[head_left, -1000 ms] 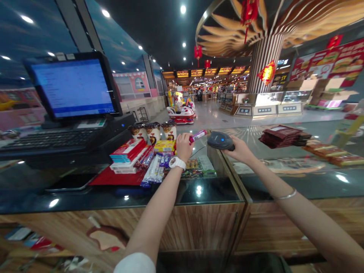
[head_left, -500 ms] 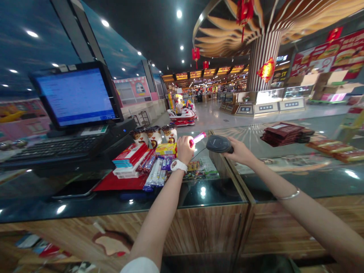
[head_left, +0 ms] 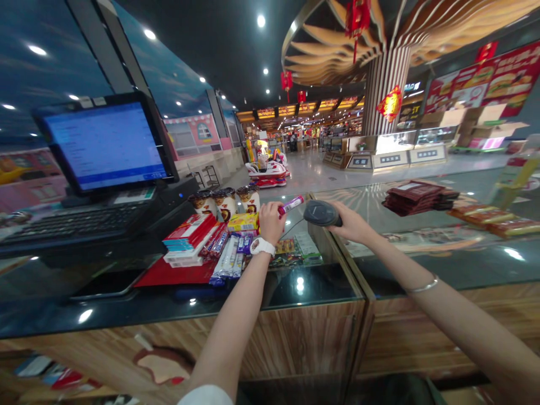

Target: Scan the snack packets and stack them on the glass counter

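My left hand [head_left: 272, 222], with a white watch on its wrist, holds a small pink stick-shaped item [head_left: 291, 206] above the glass counter. Facing it from the right is a black handheld scanner [head_left: 321, 214], gripped by my right hand [head_left: 352, 223]; a small gap separates the two. Beside my left hand lie a yellow box [head_left: 243, 223], purple and white wrapped snacks [head_left: 229, 257] and a stack of red boxes [head_left: 190, 232]. Three lidded cups [head_left: 224, 203] stand behind them.
A monitor [head_left: 105, 146] and keyboard [head_left: 80, 222] occupy the left side. A phone-like dark slab [head_left: 107, 282] lies near the front edge. Brown packets [head_left: 415, 197] are piled on the right counter, near gold-wrapped snacks [head_left: 493, 216]. A scanner cable hangs behind my left hand.
The bright light on the pink item has gone out. The view has shifted slightly; both hands keep nearly the same places and their holds.
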The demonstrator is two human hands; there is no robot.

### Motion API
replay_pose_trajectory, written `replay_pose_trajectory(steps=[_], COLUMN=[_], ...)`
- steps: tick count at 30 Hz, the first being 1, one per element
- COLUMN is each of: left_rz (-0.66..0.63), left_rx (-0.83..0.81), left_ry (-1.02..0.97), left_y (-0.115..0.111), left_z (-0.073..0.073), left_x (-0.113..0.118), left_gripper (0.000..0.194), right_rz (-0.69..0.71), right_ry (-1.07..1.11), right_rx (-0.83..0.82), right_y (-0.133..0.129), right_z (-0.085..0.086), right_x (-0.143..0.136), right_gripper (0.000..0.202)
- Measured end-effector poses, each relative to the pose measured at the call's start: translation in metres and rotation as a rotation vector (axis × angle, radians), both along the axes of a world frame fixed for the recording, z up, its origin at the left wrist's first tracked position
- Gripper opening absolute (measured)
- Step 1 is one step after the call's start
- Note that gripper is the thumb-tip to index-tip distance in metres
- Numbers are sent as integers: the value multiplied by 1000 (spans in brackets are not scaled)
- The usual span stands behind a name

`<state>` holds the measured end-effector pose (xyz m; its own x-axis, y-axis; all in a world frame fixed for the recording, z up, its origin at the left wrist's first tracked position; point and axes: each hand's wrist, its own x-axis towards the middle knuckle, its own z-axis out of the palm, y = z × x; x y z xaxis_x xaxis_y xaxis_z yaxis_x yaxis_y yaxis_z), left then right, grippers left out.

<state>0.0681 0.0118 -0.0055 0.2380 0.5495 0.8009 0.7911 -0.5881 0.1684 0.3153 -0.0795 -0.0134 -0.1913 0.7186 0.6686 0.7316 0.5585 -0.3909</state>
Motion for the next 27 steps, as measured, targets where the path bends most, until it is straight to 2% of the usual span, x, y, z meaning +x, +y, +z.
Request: replay_pose_trajectory(steps=[7, 12, 20, 27], left_rz=[-24, -42, -76, -156], left_rx=[8, -4, -34, -57], left_ry=[1, -15, -1, 59], left_y=[-3, -2, -8, -12], left_z=[3, 4, 7, 2], left_x=[0, 0, 5, 15], left_gripper=[20, 22, 23, 22], right_rz=[6, -83, -219, -248], right_ry=[57, 3, -293, -316], right_rx=[16, -9, -181, -235], right_y=[19, 42, 56, 58], right_z=[-11, -22, -38, -43], right_x=[20, 43, 71, 72], right_gripper=[73, 54, 53, 49])
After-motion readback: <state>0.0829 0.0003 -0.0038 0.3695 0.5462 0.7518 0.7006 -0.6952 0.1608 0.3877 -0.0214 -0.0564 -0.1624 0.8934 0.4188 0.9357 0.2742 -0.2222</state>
